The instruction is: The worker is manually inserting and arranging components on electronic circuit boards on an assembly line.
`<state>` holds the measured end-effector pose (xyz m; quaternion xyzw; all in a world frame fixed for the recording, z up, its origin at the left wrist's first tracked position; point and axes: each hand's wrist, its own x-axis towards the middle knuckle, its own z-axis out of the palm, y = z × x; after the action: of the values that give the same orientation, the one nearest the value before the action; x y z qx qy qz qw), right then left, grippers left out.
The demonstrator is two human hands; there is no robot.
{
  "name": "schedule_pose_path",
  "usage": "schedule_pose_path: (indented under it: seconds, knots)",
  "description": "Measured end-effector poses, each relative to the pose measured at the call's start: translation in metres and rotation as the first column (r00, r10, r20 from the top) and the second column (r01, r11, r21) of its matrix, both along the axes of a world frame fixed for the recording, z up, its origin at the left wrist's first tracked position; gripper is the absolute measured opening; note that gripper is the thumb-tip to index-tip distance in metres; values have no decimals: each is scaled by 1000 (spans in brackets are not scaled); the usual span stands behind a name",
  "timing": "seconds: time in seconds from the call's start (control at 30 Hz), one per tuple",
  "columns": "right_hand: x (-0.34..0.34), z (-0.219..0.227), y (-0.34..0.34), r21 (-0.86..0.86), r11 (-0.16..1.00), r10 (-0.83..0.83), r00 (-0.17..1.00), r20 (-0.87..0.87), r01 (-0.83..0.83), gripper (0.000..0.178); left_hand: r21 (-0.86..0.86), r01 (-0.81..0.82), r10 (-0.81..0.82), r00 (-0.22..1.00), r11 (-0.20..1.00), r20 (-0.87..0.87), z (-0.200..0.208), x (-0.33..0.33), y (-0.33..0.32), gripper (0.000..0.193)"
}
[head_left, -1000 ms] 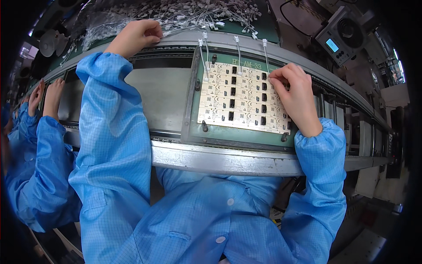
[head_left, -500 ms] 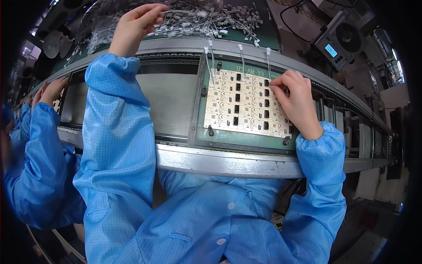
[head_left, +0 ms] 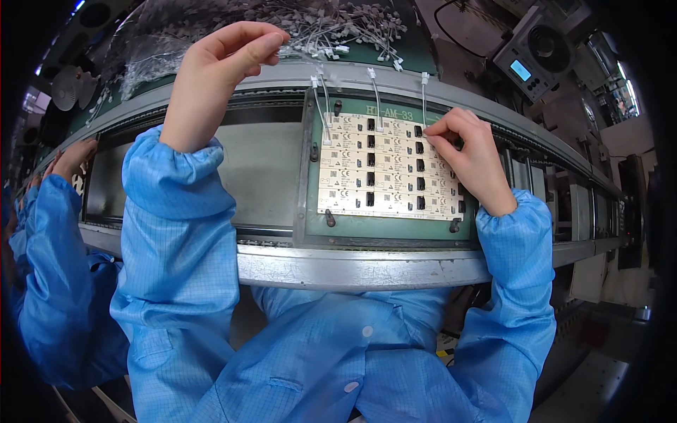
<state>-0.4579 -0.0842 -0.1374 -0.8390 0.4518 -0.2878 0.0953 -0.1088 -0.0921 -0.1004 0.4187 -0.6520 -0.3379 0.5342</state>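
Head view: right hand (head_left: 467, 149) pinches over the pale circuit board (head_left: 392, 169).

at your right, a grey box (head_left: 530, 53) with round grille (head_left: 547, 41) and lit display (head_left: 520, 70); at your left, a co-worker's blue sleeve (head_left: 60, 261).

Remotely I logged a cream circuit panel (head_left: 396, 166), black connectors (head_left: 421, 165), green fixture board (head_left: 395, 230), white cables (head_left: 376, 99), blue sleeves (head_left: 176, 254) finely gridded in darker lines, silver rail (head_left: 367, 269).
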Motion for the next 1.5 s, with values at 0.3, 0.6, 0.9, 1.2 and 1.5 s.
schedule_pose_path:
  seconds: [0.3, 0.6, 0.9, 1.2, 1.5]
  knots:
    - [2, 8, -6, -30, 1000, -4, 991, -131, 0, 4, -80, 102, -95, 992, 992, 77, 8, -32, 19, 14]
    - [-3, 3, -5, -31, 1000, 2, 995, -99, -5, 4, -220, 103, -20, 936, 970, 351, -10, -46, 37, 12]
    - [-5, 13, -7, 1, 999, 41, 983, -178, -42, 7, -402, 97, 134, 850, 911, 510, -17, -50, 43, 8]
    - [-9, 37, -6, 43, 994, 108, 941, -322, -100, 14, -481, 74, 268, 752, 873, 602, -12, -47, 47, 11]
    - [35, 10, -125, 79, 982, -160, 977, -138, 172, 20, -546, 95, 407, 564, 832, 719, -28, -70, 68, 10]
